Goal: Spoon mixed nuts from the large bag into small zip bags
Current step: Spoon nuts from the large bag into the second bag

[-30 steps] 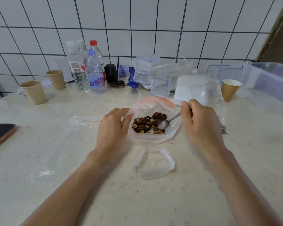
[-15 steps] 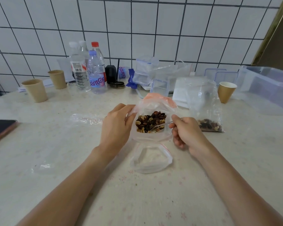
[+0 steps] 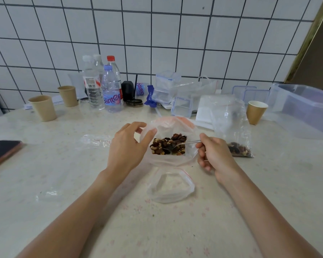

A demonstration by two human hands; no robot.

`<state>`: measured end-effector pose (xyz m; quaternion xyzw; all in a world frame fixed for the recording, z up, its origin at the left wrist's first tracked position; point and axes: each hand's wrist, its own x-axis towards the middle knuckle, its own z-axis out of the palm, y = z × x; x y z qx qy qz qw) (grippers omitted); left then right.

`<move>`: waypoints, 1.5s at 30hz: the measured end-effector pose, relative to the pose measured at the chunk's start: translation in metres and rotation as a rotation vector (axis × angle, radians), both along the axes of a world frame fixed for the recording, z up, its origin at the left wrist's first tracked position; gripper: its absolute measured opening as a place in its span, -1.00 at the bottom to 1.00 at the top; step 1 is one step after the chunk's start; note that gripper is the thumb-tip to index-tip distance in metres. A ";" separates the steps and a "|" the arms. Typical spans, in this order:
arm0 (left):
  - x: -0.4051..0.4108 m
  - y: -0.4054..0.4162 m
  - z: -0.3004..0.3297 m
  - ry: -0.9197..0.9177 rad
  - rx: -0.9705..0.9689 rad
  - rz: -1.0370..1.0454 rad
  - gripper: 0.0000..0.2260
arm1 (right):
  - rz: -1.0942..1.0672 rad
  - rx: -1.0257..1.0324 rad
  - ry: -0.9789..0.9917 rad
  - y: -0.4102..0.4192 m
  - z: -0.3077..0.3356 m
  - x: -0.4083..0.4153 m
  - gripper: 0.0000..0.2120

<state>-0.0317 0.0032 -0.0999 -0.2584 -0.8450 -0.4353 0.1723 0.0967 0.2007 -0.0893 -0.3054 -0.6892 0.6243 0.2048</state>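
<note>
While the left hand (image 3: 128, 146) reaches in from seven o'clock and pinches the left rim of the large bag (image 3: 171, 159) between thumb and curled fingers, the right hand (image 3: 213, 155) comes in from five o'clock with its fingers closed round the handle of a spoon (image 3: 177, 145). The spoon's bowl lies among the mixed nuts (image 3: 168, 145) inside the large bag at table centre. An open small zip bag (image 3: 171, 189) sits just at six o'clock of it, and another small bag with nuts (image 3: 235, 131) stands at three o'clock, beyond the right hand.

nuts (image 3: 168, 146): brown, tan
worktop (image 3: 82, 183): cream, faint pink flowers
wall (image 3: 157, 34): white tiles, dark grout
cups (image 3: 43, 108): tan
</note>
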 end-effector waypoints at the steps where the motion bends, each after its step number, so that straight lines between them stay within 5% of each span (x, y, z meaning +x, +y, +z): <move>1: 0.000 -0.001 0.001 0.008 -0.006 0.022 -0.51 | -0.004 0.017 0.009 0.001 0.001 0.001 -0.66; 9: 0.018 -0.021 0.019 0.047 0.011 -0.049 -0.68 | 0.012 0.042 0.157 0.008 0.015 0.007 -0.63; 17: 0.041 -0.032 0.026 -0.348 -0.470 -0.359 -0.63 | 0.198 0.033 0.140 0.028 0.032 0.025 -0.62; 21: 0.045 -0.031 0.022 -0.347 -0.583 -0.394 -0.77 | 0.330 0.092 0.085 0.032 0.036 0.036 -0.61; 32: 0.036 -0.034 0.029 -0.444 -0.347 -0.520 -0.81 | 0.502 0.538 0.166 0.029 0.052 0.057 -0.60; 41: 0.037 -0.032 0.025 -0.399 -0.392 -0.578 -0.88 | 0.228 0.360 0.291 0.029 0.044 0.043 -0.57; 45: 0.032 -0.033 0.027 -0.399 -0.344 -0.481 -0.71 | 0.123 0.300 0.258 0.028 0.033 0.033 -0.57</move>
